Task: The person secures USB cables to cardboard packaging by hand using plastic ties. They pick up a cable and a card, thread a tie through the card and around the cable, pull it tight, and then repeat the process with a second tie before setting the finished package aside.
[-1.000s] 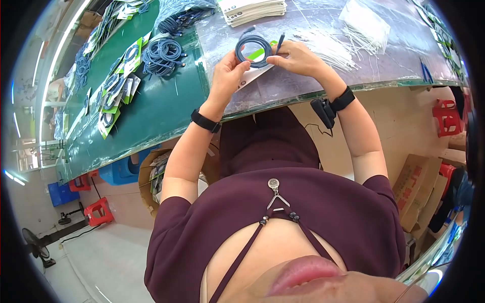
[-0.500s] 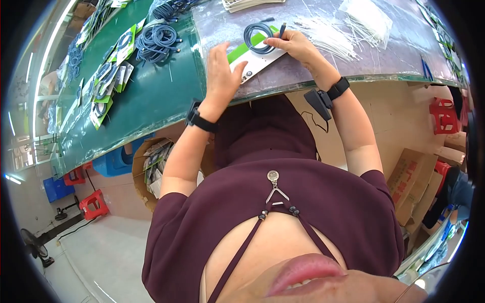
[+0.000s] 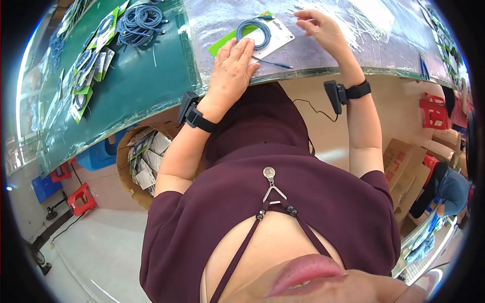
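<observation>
A blue coiled cable lies on a green-and-white backing card on the table. One plug end sits at the top of the card, and the other stretches past its lower edge. My left hand rests over the coil's near-left side, fingers stretched out and lying on coil and card. To the right of the card, my right hand is open in the air, thumb and forefinger apart with nothing visible between them. Behind it, loose white cable ties are spread on the table.
Bundled blue cables and several carded cables lie on the green mat at left. Below the table edge stands a carton of cards. Blue-handled tool lies far right. Another person is at lower right.
My right hand has let go of the cable's plug end and moved right, toward the cable ties. My left hand has come onto the coil. The card is turned slightly.
</observation>
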{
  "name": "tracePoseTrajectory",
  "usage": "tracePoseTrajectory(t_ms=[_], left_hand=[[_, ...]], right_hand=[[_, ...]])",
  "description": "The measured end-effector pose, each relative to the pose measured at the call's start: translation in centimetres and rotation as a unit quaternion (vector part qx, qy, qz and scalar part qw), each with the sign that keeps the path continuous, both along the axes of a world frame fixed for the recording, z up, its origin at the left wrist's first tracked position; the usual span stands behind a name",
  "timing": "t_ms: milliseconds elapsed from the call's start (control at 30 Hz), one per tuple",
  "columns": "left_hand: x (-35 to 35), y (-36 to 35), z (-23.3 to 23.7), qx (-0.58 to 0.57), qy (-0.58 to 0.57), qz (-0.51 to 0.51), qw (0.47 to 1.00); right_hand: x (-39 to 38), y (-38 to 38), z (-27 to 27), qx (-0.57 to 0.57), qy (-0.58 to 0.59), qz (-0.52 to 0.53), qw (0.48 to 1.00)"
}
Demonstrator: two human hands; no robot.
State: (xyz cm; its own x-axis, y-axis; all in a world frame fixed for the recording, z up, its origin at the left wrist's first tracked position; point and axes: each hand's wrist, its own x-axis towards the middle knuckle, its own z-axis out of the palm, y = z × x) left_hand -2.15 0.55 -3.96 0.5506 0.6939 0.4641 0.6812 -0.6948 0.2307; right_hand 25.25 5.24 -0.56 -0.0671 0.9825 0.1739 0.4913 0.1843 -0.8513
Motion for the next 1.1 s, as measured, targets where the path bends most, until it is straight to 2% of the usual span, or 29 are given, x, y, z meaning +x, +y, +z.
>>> tracePoseTrajectory(t_ms=[33, 133, 167, 267, 300, 400, 433, 533, 567, 667, 800, 933, 1100], left_hand=[[0.1, 0.1, 0.1, 0.007, 0.002, 0.001, 1.000], [0.2, 0.3, 0.2, 0.013, -0.001, 0.001, 1.000], [0.2, 0.2, 0.2, 0.017, 0.000, 0.005, 1.000], [0.6, 0.4, 0.3, 0.019, -0.003, 0.010, 1.000], [0.6, 0.4, 0.4, 0.025, -0.005, 0.018, 1.000], [0.9, 0.5, 0.9, 0.010, -0.025, 0.027, 0.999], [1.0, 0.7, 0.9, 0.009, -0.035, 0.030, 0.999], [0.6, 1.1, 0.6, 0.003, -0.054, 0.016, 0.998], [0.5, 1.3, 0.5, 0.002, -0.062, 0.009, 0.998], [0.2, 1.5, 0.4, -0.008, -0.073, -0.004, 0.997], [0.1, 1.5, 0.7, -0.019, -0.082, -0.012, 0.996], [0.0, 1.4, 0.8, -0.019, -0.082, -0.012, 0.996], [0.0, 1.4, 1.2, -0.030, -0.083, -0.016, 0.996]], right_hand=[[0.3, -0.2, 0.2, -0.005, -0.001, -0.006, 1.000], [1.5, -1.6, 0.4, 0.023, -0.101, 0.044, 0.994], [1.3, -2.4, 0.5, 0.012, -0.100, 0.039, 0.994], [-1.0, -3.9, 1.0, 0.028, -0.049, 0.157, 0.986], [-1.7, -4.3, 0.7, 0.021, -0.047, 0.157, 0.986], [-3.4, -5.1, 0.0, 0.154, -0.187, 0.210, 0.947], [-3.3, -5.0, 0.0, 0.153, -0.187, 0.211, 0.947], [-2.9, -4.3, 0.7, -0.051, -0.082, 0.191, 0.977], [-2.9, -3.9, 0.6, -0.050, -0.082, 0.192, 0.977], [-3.0, -2.3, 0.1, 0.089, -0.123, 0.230, 0.961], [-3.3, -1.0, 0.0, 0.135, -0.188, 0.224, 0.947], [-3.1, 0.2, -0.6, 0.174, -0.196, 0.260, 0.929], [-2.6, 1.1, -0.4, 0.148, -0.194, 0.304, 0.921]])
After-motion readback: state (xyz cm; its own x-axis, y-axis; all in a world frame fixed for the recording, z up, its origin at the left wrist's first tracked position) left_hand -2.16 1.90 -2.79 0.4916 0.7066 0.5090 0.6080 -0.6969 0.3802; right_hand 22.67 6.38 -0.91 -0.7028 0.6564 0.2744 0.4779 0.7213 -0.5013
